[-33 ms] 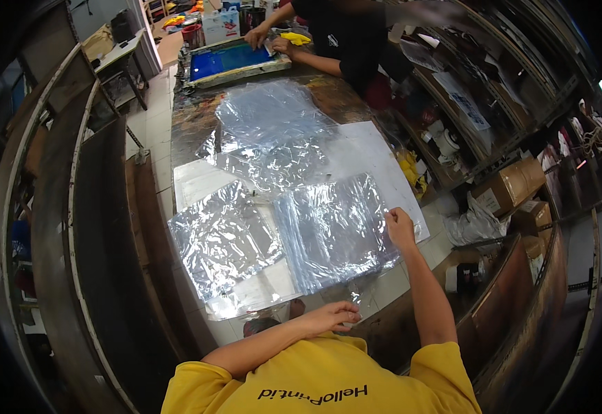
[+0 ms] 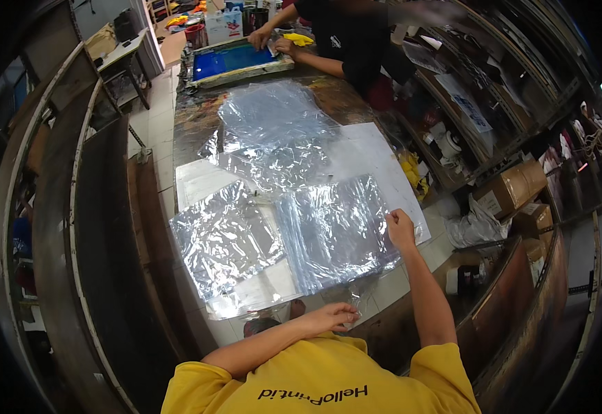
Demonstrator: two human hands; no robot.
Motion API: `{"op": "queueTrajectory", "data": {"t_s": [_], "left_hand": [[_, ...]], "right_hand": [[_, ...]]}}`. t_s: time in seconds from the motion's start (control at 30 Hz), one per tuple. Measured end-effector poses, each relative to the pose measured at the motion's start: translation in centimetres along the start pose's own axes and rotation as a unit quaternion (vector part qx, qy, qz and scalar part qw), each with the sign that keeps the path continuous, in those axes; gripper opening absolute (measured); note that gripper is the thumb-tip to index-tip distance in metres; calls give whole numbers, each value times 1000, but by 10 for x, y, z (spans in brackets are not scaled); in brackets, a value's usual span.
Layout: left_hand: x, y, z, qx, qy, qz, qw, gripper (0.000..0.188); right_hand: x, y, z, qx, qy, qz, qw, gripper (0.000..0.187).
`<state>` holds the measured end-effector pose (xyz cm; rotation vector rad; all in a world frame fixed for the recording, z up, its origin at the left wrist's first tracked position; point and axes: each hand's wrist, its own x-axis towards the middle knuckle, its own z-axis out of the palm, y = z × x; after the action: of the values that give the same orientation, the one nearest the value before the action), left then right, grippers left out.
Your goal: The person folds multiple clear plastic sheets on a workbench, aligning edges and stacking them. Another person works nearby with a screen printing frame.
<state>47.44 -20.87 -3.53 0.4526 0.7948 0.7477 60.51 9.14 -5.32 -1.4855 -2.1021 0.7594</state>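
Note:
My right hand (image 2: 400,228) is closed in a pinch at the right edge of a neat stack of clear plastic sheets (image 2: 335,231). Below the stack, my left hand (image 2: 333,317) lies across in front of my body, its fingers curled together. A thin clear film (image 2: 358,298) hangs by its fingertips, and both hands seem to grip that loose sheet; glare hides its outline. Left of the stack lies a second shiny pile of clear plastic (image 2: 226,238). Farther back, more clear plastic sheets (image 2: 268,114) are spread in an uneven heap.
White boards (image 2: 377,152) lie under the plastic on a stained worktable (image 2: 190,110). At its far end a person (image 2: 342,41) in black has both hands at a blue screen-printing frame (image 2: 242,62). Racks (image 2: 83,207) stand to the left; shelves with cardboard boxes (image 2: 511,186) are to the right.
The whole view has shifted very slightly. Both hands and the plastic stay in place.

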Motion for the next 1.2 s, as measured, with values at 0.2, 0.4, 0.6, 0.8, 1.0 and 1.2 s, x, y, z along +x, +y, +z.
{"op": "queueTrajectory", "data": {"t_s": [0.2, 0.4, 0.6, 0.8, 1.0, 1.2], "left_hand": [[-20, -26, -28, 153, 51, 40, 986, 60], [-53, -39, -49, 185, 98, 39, 977, 58], [-119, -20, -53, 80, 184, 145, 969, 45], [-185, -19, -131, 105, 698, 299, 642, 31], [-190, -32, -209, 17, 685, 267, 677, 36], [-184, -27, -206, 150, 761, 293, 559, 16]], "right_hand": [[1, 14, 23, -53, 33, 3, 998, 19], [11, 9, 25, -1, 8, 8, 1000, 23], [8, 18, 33, -10, 9, -19, 1000, 35], [3, 7, 24, -68, -34, -38, 996, 40], [-5, -45, 45, -49, 130, -174, 975, 42], [-89, -193, 110, 66, -242, -171, 953, 47]]}}
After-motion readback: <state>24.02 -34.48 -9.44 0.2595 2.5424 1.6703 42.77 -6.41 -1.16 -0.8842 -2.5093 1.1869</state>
